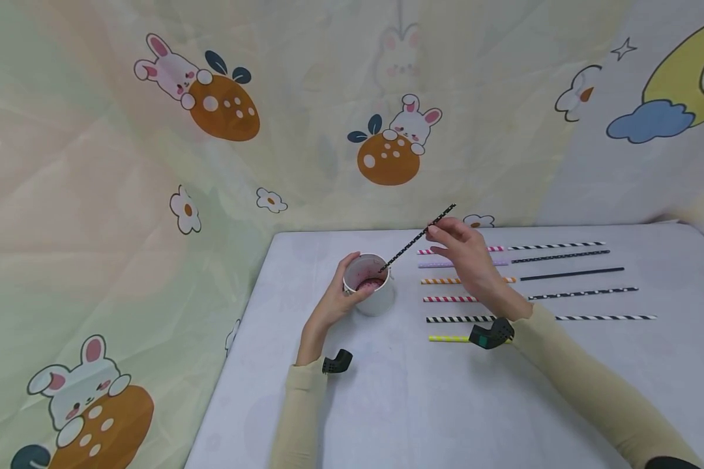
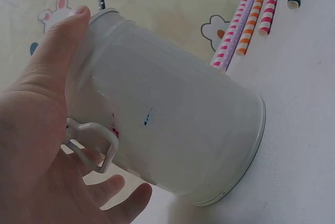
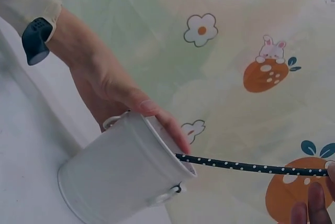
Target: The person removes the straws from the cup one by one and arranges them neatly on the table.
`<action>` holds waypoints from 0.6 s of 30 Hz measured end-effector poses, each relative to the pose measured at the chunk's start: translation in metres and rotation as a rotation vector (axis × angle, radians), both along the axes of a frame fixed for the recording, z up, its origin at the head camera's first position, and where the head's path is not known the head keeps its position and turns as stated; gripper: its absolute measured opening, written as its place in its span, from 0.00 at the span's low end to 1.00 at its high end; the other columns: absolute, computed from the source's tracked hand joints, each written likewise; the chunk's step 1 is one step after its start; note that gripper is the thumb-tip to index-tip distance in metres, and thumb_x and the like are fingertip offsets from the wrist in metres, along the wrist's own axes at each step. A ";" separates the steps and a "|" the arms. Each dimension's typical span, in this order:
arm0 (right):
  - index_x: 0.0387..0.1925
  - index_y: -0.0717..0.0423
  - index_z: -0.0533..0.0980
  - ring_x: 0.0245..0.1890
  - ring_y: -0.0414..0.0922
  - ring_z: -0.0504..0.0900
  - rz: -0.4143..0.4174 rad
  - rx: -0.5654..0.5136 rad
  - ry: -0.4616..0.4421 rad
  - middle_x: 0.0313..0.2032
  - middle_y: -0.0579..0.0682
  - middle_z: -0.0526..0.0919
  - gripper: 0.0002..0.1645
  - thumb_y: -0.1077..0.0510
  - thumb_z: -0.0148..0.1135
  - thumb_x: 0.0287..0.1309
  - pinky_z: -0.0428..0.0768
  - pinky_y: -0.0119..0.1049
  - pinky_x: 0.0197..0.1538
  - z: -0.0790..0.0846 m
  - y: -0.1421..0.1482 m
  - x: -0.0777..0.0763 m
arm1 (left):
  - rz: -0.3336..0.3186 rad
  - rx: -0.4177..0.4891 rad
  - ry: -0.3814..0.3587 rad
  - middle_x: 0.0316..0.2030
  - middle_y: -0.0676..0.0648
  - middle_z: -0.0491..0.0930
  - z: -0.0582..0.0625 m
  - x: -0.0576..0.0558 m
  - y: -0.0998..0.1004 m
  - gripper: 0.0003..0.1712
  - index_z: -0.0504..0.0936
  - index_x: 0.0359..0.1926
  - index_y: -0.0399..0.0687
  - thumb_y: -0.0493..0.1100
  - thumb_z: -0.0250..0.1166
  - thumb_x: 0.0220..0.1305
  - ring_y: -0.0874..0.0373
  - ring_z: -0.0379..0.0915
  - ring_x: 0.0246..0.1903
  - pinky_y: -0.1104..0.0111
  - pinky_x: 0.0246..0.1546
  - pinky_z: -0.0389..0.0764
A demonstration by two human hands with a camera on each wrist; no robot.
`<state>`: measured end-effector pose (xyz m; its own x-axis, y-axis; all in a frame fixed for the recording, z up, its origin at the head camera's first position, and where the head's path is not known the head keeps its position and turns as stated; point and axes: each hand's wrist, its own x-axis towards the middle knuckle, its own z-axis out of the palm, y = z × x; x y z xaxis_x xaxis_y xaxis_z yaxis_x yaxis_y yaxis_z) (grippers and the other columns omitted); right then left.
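My left hand [image 1: 333,301] holds a small white bucket [image 1: 379,302] at its rim, thumb on the near side and fingers around the far side. The bucket stands on the white tabletop with a pinkish stained inside. In the left wrist view, a small looped ear [image 2: 99,143] sticks out of its wall beside the palm. A black paper straw with white dots [image 1: 418,238] slants down into the bucket's mouth. Near the straw's upper end, my right hand [image 1: 468,257] pinches it between thumb and fingers. In the right wrist view, the straw's lower end [image 3: 183,157] passes just inside the rim.
Paper straws lie in two columns on the white table [image 1: 399,404]. The left column includes purple [image 1: 435,265], orange-striped [image 1: 438,281], red-striped [image 1: 446,299] and yellow [image 1: 448,339] ones. Black and black-and-white straws [image 1: 572,273] make up the right column. A printed cloth backdrop [image 1: 305,130] hangs behind.
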<state>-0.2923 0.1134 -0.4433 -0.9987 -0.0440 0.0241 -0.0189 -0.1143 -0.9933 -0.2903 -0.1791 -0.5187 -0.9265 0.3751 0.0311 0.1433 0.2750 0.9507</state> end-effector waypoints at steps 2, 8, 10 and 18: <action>0.54 0.56 0.76 0.53 0.42 0.79 -0.004 -0.009 0.001 0.49 0.45 0.80 0.24 0.45 0.65 0.65 0.79 0.39 0.61 0.000 0.005 0.001 | -0.007 0.001 -0.011 0.73 0.36 0.58 0.010 0.005 0.001 0.50 0.49 0.79 0.54 0.40 0.68 0.65 0.37 0.55 0.72 0.42 0.70 0.57; 0.54 0.56 0.75 0.52 0.41 0.80 -0.007 -0.069 0.003 0.48 0.44 0.80 0.22 0.48 0.65 0.65 0.81 0.29 0.55 -0.002 0.017 0.006 | -0.010 -0.003 -0.033 0.73 0.36 0.58 0.026 0.014 0.003 0.49 0.49 0.79 0.54 0.40 0.67 0.65 0.37 0.53 0.73 0.42 0.71 0.55; 0.53 0.57 0.74 0.51 0.40 0.80 0.002 -0.097 0.006 0.48 0.44 0.80 0.21 0.49 0.65 0.66 0.80 0.29 0.55 -0.002 0.021 0.008 | -0.004 -0.010 -0.034 0.73 0.36 0.58 0.026 0.014 0.004 0.49 0.49 0.79 0.54 0.40 0.67 0.65 0.38 0.53 0.73 0.42 0.72 0.55; 0.50 0.55 0.76 0.51 0.41 0.80 -0.007 -0.161 0.028 0.47 0.45 0.79 0.17 0.51 0.65 0.66 0.80 0.30 0.56 0.003 0.037 0.016 | -0.002 -0.017 -0.011 0.73 0.37 0.58 0.025 0.013 0.004 0.49 0.49 0.79 0.53 0.39 0.67 0.65 0.39 0.54 0.72 0.41 0.70 0.56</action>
